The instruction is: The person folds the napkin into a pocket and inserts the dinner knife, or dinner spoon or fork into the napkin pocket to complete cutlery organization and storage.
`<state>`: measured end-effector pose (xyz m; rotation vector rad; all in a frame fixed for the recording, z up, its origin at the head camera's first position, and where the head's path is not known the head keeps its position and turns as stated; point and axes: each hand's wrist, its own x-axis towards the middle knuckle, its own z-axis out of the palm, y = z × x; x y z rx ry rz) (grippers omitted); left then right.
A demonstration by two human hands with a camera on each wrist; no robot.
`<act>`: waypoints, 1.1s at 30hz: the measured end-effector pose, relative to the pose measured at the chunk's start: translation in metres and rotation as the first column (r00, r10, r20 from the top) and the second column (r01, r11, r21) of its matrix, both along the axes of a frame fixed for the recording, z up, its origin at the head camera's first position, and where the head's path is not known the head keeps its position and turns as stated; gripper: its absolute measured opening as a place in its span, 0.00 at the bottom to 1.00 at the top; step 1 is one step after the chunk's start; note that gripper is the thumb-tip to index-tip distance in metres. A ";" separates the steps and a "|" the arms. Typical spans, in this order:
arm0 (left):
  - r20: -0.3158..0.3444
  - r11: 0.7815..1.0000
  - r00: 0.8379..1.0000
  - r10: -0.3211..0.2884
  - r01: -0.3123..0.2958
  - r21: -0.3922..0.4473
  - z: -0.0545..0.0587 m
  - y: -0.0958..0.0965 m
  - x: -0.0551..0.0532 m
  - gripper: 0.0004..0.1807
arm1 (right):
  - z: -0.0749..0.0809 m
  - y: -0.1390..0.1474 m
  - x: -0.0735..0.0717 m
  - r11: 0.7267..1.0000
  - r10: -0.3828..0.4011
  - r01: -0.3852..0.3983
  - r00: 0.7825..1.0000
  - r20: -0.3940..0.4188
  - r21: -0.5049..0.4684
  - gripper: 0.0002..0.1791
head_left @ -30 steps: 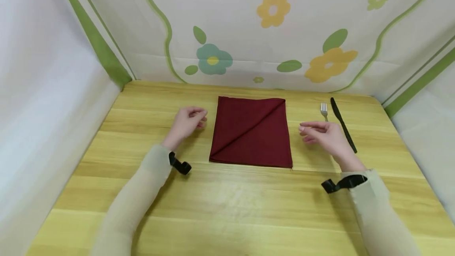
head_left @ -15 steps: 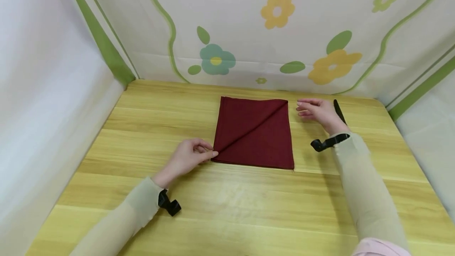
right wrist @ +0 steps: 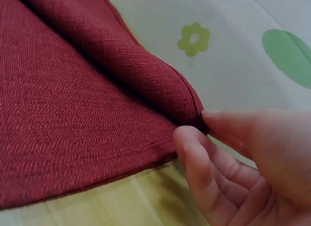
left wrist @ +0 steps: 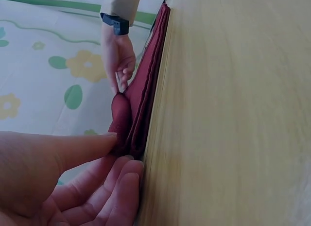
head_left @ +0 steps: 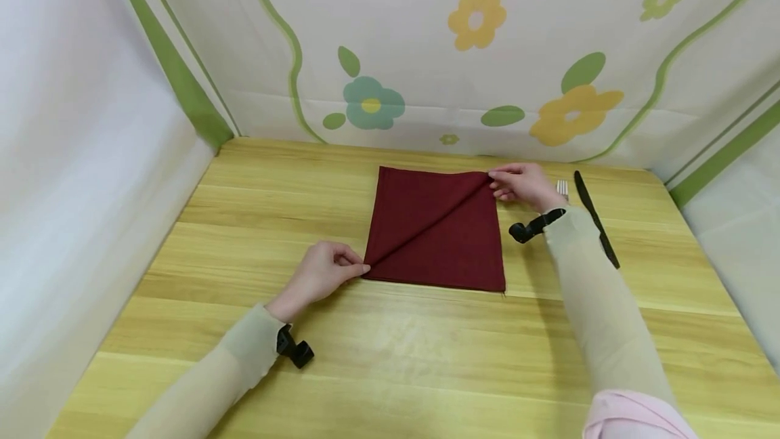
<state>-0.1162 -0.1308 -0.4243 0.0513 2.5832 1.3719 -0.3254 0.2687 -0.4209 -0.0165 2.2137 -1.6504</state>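
A dark red cloth napkin (head_left: pixel 432 236), folded into a layered square with a diagonal fold across its top, lies on the wooden table. My left hand (head_left: pixel 323 273) pinches its near left corner between thumb and fingers. At the far right corner my right hand (head_left: pixel 524 185) pinches the other end of the diagonal fold. Seen from the right wrist, the rolled fold of the napkin (right wrist: pixel 121 60) ends right between thumb and fingertip. The left wrist view shows several stacked layers of the napkin (left wrist: pixel 146 90) edge-on, with the thumb on the top fold.
A fork (head_left: pixel 562 188) lies to the right, mostly hidden behind the right wrist and sleeve. Beyond it is a black knife (head_left: pixel 594 215). A white curtain (head_left: pixel 420 39) with printed flowers stands along the table's far edge.
My left hand has come nearer to me and taken the napkin's near left corner. My right hand has moved away from me, then leftward onto the far right corner, and now pinches it.
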 end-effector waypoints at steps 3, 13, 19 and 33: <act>0.007 1.000 1.000 -0.010 0.010 -0.002 0.002 -0.001 0.001 0.05 | 0.000 -0.004 -0.003 0.999 -0.006 0.006 1.000 -0.003 0.043 0.26; 0.026 0.999 0.999 -0.039 0.040 -0.031 0.005 -0.004 0.000 0.06 | -0.004 -0.014 -0.012 0.984 -0.089 0.091 0.996 -0.017 0.152 0.22; 0.054 0.997 0.997 -0.051 0.054 -0.055 0.008 -0.007 -0.002 0.07 | -0.005 -0.017 -0.015 0.968 -0.150 0.154 0.988 -0.039 0.197 0.20; 0.031 0.998 0.997 -0.067 0.068 -0.011 0.017 -0.016 -0.034 0.23 | 0.004 -0.013 0.006 0.984 -0.117 0.122 0.992 -0.047 0.132 0.29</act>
